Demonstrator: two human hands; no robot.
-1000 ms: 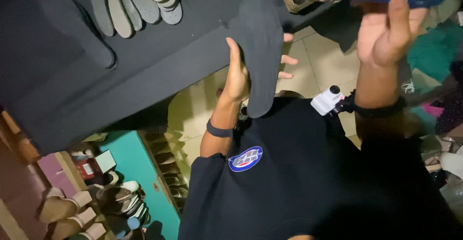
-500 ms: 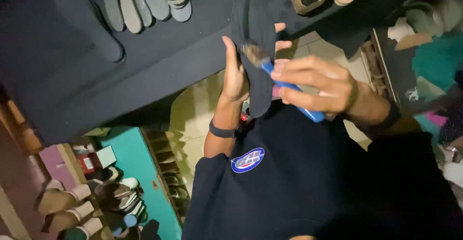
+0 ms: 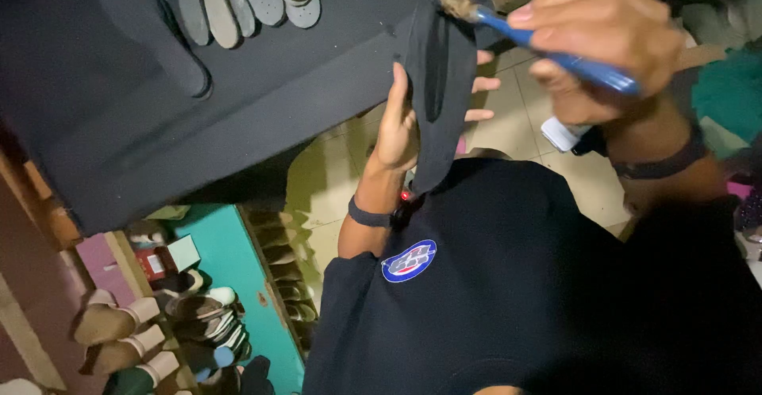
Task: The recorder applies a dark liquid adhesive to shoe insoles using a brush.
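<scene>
Brushing that sole [image 3: 435,85]? Keep your left hand [image 3: 398,121] clamped on its edge, right hand [image 3: 595,34] gripping the brush [image 3: 540,46] lightly, bristles flat.

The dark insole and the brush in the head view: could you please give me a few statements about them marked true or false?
1. The left hand holds a dark insole. True.
2. The right hand holds a red brush. False: the brush has a blue handle.
3. The brush's bristles sit near the insole's upper end. True.
4. The insole lies flat on the floor. False: it is held up in the air.
5. More insoles lie on the dark sheet. True.
6. Both wrists are bare. False: each wears a dark band.
</scene>
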